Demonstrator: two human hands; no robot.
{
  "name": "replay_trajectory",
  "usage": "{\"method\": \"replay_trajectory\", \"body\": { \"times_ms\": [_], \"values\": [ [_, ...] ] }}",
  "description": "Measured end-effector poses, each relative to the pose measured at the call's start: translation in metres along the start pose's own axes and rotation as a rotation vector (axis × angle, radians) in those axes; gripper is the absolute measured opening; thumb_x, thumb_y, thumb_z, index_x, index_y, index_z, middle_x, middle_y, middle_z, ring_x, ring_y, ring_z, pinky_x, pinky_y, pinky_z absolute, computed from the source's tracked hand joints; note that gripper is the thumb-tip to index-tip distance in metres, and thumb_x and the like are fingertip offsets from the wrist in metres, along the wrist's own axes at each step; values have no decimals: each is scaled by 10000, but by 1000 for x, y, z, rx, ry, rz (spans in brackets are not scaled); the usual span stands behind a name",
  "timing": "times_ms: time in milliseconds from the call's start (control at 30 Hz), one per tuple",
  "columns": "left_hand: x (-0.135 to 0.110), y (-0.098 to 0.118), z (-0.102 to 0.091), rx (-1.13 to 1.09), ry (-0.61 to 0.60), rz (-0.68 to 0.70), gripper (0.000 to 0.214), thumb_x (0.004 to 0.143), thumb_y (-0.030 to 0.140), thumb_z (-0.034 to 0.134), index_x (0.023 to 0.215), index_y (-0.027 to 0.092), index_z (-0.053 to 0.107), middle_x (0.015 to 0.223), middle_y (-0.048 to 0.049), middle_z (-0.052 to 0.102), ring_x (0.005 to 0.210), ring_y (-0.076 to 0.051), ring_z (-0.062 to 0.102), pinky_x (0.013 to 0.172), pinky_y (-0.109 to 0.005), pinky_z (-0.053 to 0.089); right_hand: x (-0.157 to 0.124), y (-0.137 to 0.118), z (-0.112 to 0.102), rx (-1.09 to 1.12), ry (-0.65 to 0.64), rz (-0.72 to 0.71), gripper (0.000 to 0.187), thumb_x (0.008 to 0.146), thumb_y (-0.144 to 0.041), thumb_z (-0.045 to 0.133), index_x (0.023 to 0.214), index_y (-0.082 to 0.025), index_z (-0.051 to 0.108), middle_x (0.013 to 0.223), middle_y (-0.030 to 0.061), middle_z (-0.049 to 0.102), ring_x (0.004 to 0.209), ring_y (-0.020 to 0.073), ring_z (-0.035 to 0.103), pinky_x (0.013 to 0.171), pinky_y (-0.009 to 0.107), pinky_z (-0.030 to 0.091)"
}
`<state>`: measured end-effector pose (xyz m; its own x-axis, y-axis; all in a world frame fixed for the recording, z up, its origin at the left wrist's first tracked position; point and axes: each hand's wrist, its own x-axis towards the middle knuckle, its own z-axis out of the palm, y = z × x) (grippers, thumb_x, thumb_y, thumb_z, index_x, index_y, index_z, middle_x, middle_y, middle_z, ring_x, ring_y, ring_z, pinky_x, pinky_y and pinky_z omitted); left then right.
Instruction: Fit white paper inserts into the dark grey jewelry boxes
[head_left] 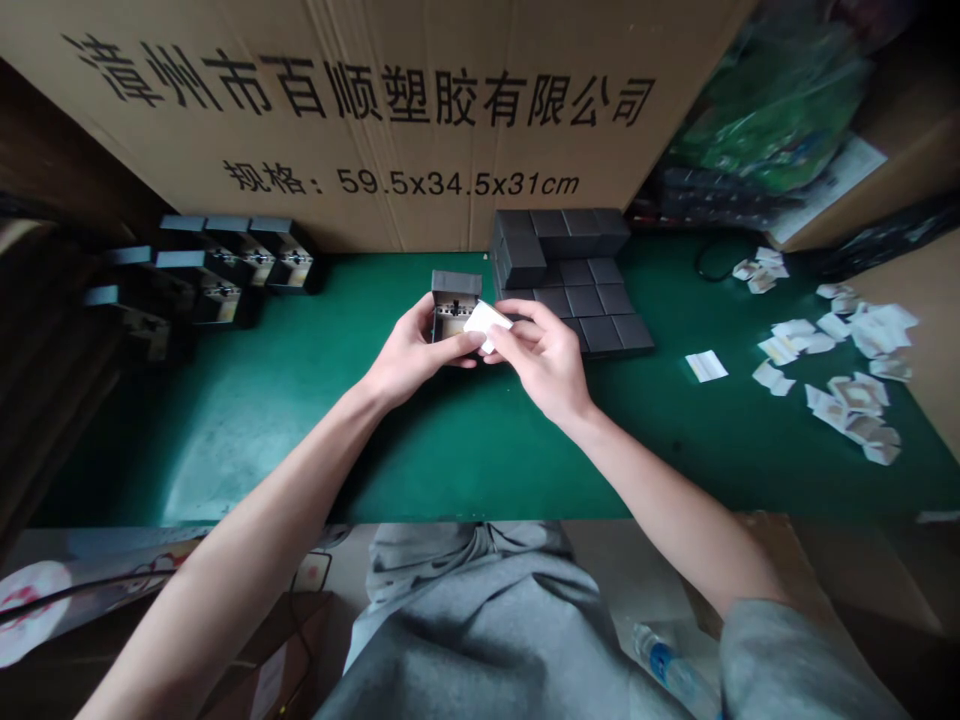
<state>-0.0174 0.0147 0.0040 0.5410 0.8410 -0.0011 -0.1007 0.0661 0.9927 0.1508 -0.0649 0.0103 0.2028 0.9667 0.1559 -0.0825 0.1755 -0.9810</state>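
My left hand (411, 352) is closed around a small black hinged box (457, 284), its lid raised and its pale inside facing me. Between the fingers of my right hand (549, 358) is a small white card piece (486, 322), held at the box's right front corner. My left thumb reaches across to the card's lower edge. Whether the card touches the box's inside I cannot tell. Closed black boxes (589, 290) stand stacked just beyond my right hand.
Open black boxes (225, 290) stand at the left back of the green table (285, 420). Folded white card pieces (855, 400) lie scattered at the right, with one flat piece (706, 366) nearer the middle. A big cardboard carton (420, 130) rises along the back edge.
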Motion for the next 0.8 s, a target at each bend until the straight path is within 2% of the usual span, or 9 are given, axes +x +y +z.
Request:
{"method": "replay_trajectory", "body": {
  "times_ms": [133, 300, 367, 567, 700, 800],
  "values": [
    [0, 0, 1, 34, 10, 15, 596, 717, 380, 939, 1216, 196, 670, 1131, -89, 769, 867, -217, 779, 691, -285, 685, 2, 1, -1, 37, -22, 19, 514, 777, -505, 870, 1136, -219, 638, 864, 2, 797, 746, 163, 770, 730, 308, 679],
    [2, -4, 0, 88, 107, 95, 880, 675, 404, 965, 1456, 294, 575, 1181, -97, 731, 877, -244, 773, 657, -313, 681, 3, 2, -1, 6, 14, 32, 519, 779, -539, 852, 1128, -218, 639, 805, -4, 785, 682, 162, 746, 648, 305, 656],
    [3, -6, -1, 89, 105, 122, 916, 682, 387, 965, 1494, 320, 548, 1162, -92, 726, 871, -243, 767, 666, -321, 679, 3, 2, -1, -2, 20, 34, 528, 776, -552, 850, 1130, -221, 640, 799, -7, 783, 677, 163, 744, 644, 307, 652],
    [5, -9, -4, 90, 35, 174, 854, 682, 396, 967, 1431, 311, 564, 1200, -88, 720, 989, -266, 756, 778, -346, 669, 3, 3, -1, 6, 40, 22, 503, 778, -514, 851, 1123, -217, 636, 796, -8, 779, 670, 157, 738, 621, 292, 638],
    [6, -13, -7, 130, 37, 237, 856, 664, 368, 981, 1398, 304, 546, 1216, -66, 716, 1066, -248, 736, 902, -350, 637, 2, 2, -1, -4, 31, 3, 497, 783, -507, 846, 1124, -215, 633, 785, -8, 778, 662, 155, 737, 610, 280, 632],
    [6, -14, -6, 170, 43, 267, 814, 675, 390, 975, 1362, 284, 552, 1215, -69, 714, 1088, -248, 728, 922, -356, 628, 1, 2, -1, -45, 28, 6, 517, 795, -526, 831, 1158, -222, 625, 793, -14, 776, 655, 152, 733, 593, 271, 622]
  ]
}}
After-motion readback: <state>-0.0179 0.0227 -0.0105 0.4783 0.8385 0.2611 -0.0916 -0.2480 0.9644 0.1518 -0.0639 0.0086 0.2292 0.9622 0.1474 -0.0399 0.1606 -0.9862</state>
